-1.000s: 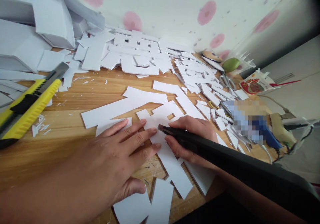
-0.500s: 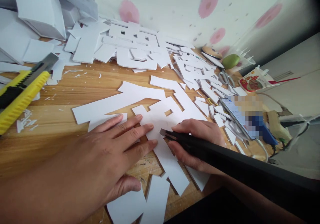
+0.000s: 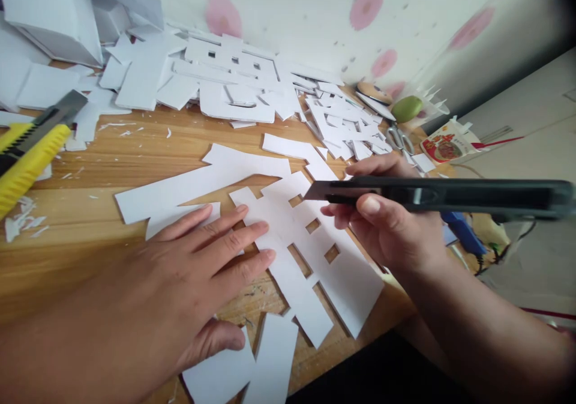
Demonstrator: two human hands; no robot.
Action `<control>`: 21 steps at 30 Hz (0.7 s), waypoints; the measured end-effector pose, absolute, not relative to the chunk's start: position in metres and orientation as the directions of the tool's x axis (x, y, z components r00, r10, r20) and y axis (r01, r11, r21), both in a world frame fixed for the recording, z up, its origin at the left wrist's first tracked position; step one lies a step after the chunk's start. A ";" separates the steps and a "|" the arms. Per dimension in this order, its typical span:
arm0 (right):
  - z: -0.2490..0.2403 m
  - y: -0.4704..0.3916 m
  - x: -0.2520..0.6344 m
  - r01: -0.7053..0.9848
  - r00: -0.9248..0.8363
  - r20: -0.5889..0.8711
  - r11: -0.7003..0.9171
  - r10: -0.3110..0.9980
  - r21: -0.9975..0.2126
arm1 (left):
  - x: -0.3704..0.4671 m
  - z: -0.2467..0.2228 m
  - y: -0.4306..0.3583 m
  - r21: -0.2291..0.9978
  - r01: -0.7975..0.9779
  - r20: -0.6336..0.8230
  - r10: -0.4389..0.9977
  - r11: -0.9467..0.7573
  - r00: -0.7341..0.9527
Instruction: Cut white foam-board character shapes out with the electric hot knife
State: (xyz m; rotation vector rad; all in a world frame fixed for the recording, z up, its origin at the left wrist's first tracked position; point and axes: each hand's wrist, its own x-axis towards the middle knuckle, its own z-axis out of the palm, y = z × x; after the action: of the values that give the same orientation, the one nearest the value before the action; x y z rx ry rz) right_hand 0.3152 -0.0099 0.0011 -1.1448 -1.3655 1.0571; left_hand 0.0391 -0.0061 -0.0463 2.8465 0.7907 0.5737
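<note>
A white foam board piece (image 3: 279,224) with several small rectangular cut-outs lies flat on the wooden table. My left hand (image 3: 211,266) rests palm down with fingers spread, its fingertips on the left edge of that piece. My right hand (image 3: 391,218) grips a black utility knife (image 3: 450,197) between thumb and fingers. The knife's blade is out, pointing left, and appears above the board near its upper cut-out. Other white foam board strips (image 3: 202,179) lie beyond my left hand, and one more piece (image 3: 272,356) is by its thumb.
A yellow utility knife (image 3: 33,146) with its blade out appears at the left. White board offcuts (image 3: 243,86) are heaped along the wall. Scissors (image 3: 399,138), a green oval object (image 3: 407,109), a printed food carton (image 3: 450,140) and a blue object (image 3: 465,233) stand or lie on the right.
My right hand has lifted the black knife up and right from the board, turning it nearly level. My left hand stays spread on the board. The view has shifted slightly.
</note>
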 end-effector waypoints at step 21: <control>-0.024 0.004 0.298 0.088 0.028 -0.137 -0.139 0.990 -0.986 | 0.033 -0.056 -0.006 0.199 0.420 0.295 0.462 -0.886 0.836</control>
State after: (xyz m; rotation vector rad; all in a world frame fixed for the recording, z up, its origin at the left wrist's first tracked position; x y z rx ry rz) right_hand 0.2978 0.0044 -0.0243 -1.3890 -1.1906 1.2509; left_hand 0.0334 -0.0057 -0.0565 2.8890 0.6966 0.5117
